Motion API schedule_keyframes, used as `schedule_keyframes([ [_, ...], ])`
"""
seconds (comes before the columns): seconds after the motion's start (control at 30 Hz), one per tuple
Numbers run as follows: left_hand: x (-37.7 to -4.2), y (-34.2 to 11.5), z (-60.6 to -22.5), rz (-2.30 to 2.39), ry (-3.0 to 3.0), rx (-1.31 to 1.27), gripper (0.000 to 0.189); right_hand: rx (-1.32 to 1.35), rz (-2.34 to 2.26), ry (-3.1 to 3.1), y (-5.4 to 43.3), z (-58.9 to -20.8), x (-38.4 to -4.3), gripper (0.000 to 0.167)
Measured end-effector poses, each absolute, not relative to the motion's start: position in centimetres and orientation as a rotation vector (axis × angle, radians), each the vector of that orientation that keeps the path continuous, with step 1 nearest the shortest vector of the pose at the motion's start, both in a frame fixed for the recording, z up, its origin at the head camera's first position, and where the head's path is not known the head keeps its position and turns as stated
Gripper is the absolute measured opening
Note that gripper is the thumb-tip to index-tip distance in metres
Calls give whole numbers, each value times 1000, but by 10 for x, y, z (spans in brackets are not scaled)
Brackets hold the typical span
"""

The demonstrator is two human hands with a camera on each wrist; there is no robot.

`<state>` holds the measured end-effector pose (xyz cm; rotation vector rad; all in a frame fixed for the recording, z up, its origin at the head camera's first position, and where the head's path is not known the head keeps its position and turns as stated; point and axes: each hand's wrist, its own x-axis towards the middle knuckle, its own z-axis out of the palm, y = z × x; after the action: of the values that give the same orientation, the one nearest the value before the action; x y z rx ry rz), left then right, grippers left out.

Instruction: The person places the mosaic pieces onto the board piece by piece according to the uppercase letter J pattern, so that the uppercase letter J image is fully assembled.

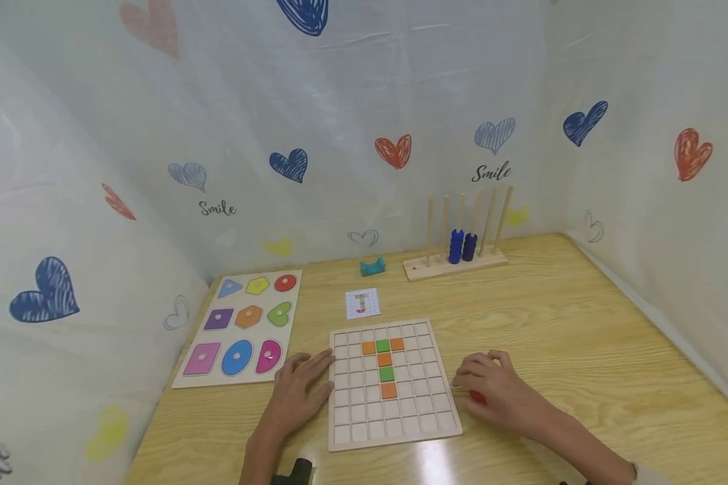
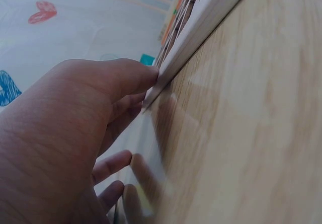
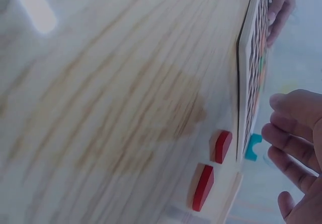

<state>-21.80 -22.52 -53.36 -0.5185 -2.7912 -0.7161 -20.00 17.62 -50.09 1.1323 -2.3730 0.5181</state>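
Note:
A wooden grid board (image 1: 425, 405) lies on the table, with orange and green square tiles (image 1: 386, 374) forming a T in its cells. My left hand (image 1: 296, 396) rests at the board's left edge, its thumb and fingertips touching the side, fingers fairly straight. To the right of the board, my right hand (image 1: 502, 394) hovers just over the table with loosely bent fingers and nothing between them. Two red pieces (image 3: 204, 188) lie on the table below it in the right wrist view; in the head view one red piece (image 1: 478, 397) is partly hidden by that hand.
Behind the board lies a small pattern card (image 1: 362, 304), with a teal curved block (image 1: 373, 267) beyond. A shape puzzle board (image 1: 218, 355) lies at the left. At the back right stands a peg rack (image 1: 425, 271) with blue and purple beads. Printed curtains surround the table.

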Motion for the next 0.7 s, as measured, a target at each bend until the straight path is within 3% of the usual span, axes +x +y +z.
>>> schedule_keyframes([
  [0.7,-218,-225,-530,-742,-2851,-486,50,1011,418,-2457,217,-510,-190,31],
])
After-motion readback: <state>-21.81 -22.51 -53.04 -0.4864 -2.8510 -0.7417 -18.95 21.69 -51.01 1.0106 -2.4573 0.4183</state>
